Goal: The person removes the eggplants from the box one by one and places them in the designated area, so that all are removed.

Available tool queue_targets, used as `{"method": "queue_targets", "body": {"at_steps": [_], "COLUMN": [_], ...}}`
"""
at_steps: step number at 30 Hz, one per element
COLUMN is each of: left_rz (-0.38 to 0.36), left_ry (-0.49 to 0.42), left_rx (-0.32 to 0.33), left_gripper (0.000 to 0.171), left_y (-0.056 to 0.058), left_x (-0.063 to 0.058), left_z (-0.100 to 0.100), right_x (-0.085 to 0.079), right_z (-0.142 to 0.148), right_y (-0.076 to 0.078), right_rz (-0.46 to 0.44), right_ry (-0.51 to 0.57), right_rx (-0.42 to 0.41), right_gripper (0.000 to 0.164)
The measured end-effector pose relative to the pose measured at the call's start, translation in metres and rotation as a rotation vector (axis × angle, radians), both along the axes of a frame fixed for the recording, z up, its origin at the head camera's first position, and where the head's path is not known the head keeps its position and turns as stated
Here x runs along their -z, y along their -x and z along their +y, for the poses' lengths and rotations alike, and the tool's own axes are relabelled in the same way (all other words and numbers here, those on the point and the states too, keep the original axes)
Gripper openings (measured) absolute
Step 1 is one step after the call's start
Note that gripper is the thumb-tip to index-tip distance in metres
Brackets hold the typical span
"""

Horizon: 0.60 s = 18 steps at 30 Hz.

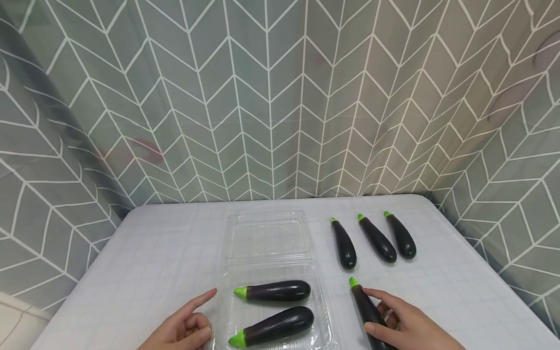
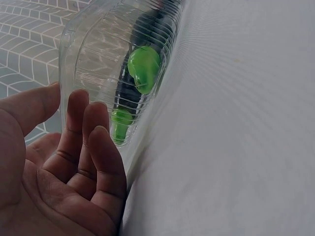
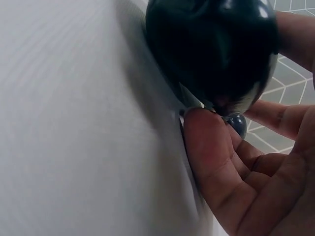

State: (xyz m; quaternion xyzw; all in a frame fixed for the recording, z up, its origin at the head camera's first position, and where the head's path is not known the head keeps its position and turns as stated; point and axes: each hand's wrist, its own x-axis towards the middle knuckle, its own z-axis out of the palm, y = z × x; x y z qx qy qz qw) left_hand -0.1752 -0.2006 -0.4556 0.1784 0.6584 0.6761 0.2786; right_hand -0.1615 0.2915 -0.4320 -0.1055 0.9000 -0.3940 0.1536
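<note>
A clear plastic clamshell box (image 1: 321, 291) lies unfolded on the table, its lid (image 1: 269, 238) flat behind the base. Inside the base are two dark eggplants with green stems: a rear eggplant (image 1: 280, 291) and a front eggplant (image 1: 280, 325). My left hand (image 1: 181, 325) is at the box's left wall, index finger extended and the other fingers loosely bent. Whether it touches the wall I cannot tell. To the right of the box, my right hand (image 1: 409, 321) grips another eggplant (image 1: 366, 306) between thumb and fingers. In the right wrist view, that eggplant's rounded end (image 3: 211, 49) is low over the tabletop.
Three more eggplants lie at the back right: a left one (image 1: 344, 245), a middle one (image 1: 378, 240) and a right one (image 1: 401, 236). A white checked cloth (image 1: 175, 253) covers the table. Behind it hangs a grey patterned curtain (image 1: 271, 97).
</note>
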Motion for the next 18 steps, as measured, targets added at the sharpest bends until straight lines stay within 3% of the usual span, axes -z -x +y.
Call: {"method": "queue_targets", "body": {"at_steps": [18], "left_rz": [0.007], "left_ry": [-0.054], "left_rx": [0.04], "left_gripper": [0.071], "left_y": [0.0005], "left_x": [0.0009], "left_z": [-0.0012], "right_x": [-0.0028], "right_z": [0.0099], "right_y": [-0.0001], "right_rz": [-0.022], "right_ry": [-0.002], "right_rx": [0.014], "right_gripper": [0.067]}}
